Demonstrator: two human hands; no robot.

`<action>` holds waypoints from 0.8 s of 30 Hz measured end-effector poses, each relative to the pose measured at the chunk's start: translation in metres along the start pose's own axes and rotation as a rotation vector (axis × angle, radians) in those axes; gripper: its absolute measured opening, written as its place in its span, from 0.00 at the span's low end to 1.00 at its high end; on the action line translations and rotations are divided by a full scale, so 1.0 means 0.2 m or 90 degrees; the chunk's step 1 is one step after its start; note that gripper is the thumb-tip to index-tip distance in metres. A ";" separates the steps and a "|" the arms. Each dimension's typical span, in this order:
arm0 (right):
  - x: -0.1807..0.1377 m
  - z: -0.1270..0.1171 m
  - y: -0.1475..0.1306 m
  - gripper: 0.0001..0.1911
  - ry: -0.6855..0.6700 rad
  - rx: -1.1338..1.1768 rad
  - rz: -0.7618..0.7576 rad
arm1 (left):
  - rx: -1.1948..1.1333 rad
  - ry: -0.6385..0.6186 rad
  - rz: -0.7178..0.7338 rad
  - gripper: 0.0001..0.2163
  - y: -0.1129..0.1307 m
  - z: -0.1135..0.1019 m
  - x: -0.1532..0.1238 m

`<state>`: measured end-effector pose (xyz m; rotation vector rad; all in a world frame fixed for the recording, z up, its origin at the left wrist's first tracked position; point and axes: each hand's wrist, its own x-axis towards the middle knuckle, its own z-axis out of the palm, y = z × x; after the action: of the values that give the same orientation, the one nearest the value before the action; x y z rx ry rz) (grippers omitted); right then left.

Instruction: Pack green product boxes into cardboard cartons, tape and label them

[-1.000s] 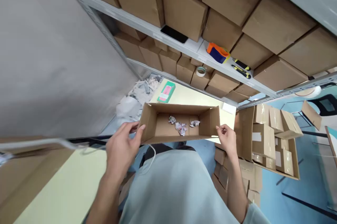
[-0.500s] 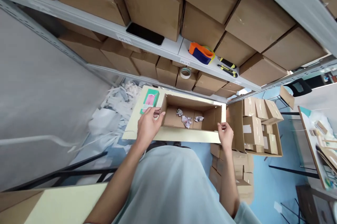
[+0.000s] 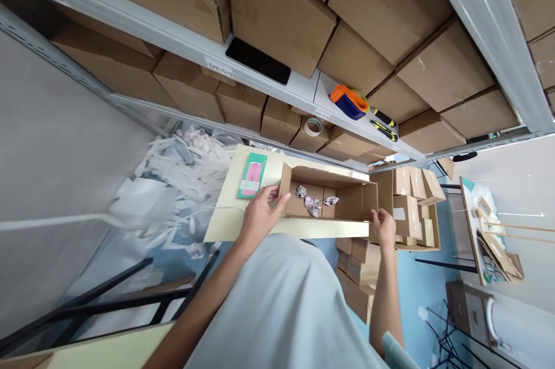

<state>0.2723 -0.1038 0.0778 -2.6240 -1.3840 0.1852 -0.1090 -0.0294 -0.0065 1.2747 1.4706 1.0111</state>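
A long, shallow cardboard box (image 3: pixel 349 204) with its top uncovered sits on the pale yellow table (image 3: pixel 225 224). Three crumpled paper wads (image 3: pixel 312 205) lie on its bottom, toward the left half. My left hand (image 3: pixel 263 210) pinches the box's left end wall between thumb and fingers. At the opposite end, my right hand (image 3: pixel 384 227) grips the right end wall near the front corner. Left of the box, a green and pink flat packet (image 3: pixel 252 176) lies on the table, just beyond my left fingers.
Shelves above hold cardboard boxes (image 3: pixel 277 16), a black phone-like slab (image 3: pixel 258 61), an orange and blue tape dispenser (image 3: pixel 349 102), yellow-black cutters (image 3: pixel 384 130) and a tape roll (image 3: pixel 313 126). Paper scraps (image 3: pixel 186 166) pile up at left. A large carton of small boxes (image 3: pixel 416 247) stands at right.
My view has shifted and turned. The box, still held at both ends, sits farther right along the table, with a wider gap between it and the green packet.
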 end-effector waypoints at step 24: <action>-0.55 -0.10 -1.16 0.16 -0.010 0.175 -0.462 | 0.132 0.114 -0.295 0.41 -0.56 0.03 0.36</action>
<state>0.0263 -0.0677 0.1480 -1.7711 -2.0324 0.2670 -0.1338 0.0284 -0.1243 0.9301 1.9366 0.6885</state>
